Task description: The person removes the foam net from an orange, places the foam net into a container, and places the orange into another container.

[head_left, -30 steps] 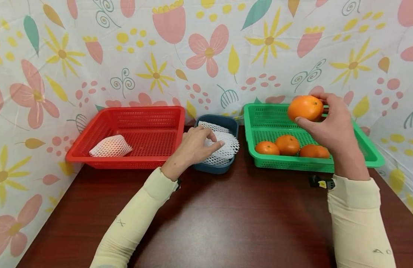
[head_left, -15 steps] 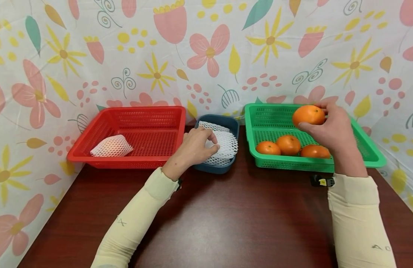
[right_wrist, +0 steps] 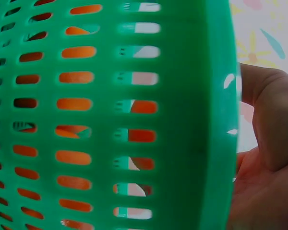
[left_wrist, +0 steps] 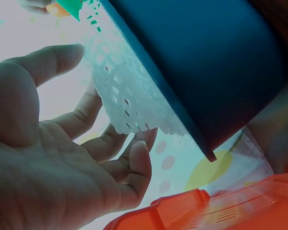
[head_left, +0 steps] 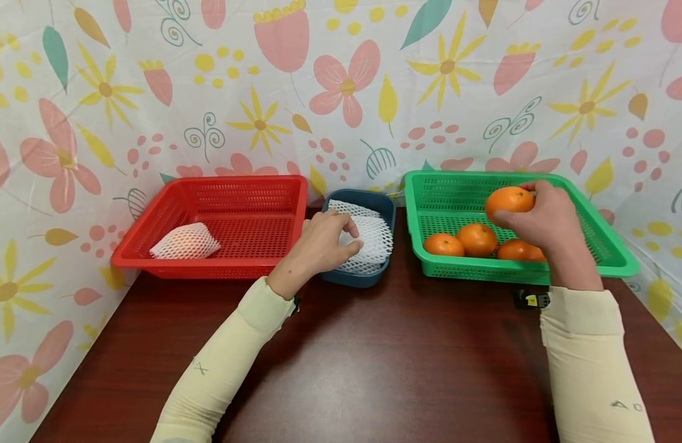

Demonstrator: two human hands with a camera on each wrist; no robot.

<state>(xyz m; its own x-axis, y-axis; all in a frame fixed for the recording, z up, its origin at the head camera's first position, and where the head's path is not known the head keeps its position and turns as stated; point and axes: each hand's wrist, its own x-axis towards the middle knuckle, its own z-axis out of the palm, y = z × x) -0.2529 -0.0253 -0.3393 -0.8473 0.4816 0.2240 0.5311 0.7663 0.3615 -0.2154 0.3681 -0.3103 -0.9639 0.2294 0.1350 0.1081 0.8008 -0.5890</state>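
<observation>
My right hand (head_left: 542,215) grips an orange (head_left: 507,202) low over the green basket (head_left: 484,272), just above three more oranges (head_left: 476,239) lying inside. In the right wrist view the basket wall (right_wrist: 182,120) fills the frame, with my right hand (right_wrist: 269,143) behind its rim. My left hand (head_left: 341,241) pinches the top white foam net (head_left: 374,240) of the stack in the dark blue bin (head_left: 354,278). The left wrist view shows that net (left_wrist: 129,100) between thumb and fingers (left_wrist: 139,153), beside the bin (left_wrist: 206,62).
A red basket (head_left: 208,271) at the left holds one fruit wrapped in a foam net (head_left: 184,241). A small black object (head_left: 531,300) lies on the dark wood table (head_left: 374,369) before the green basket. Flowered cloth walls close in the back and sides.
My right hand has lowered the orange from above the green basket's far rim down towards the oranges inside. My left hand's thumb and fingers have closed on the foam net.
</observation>
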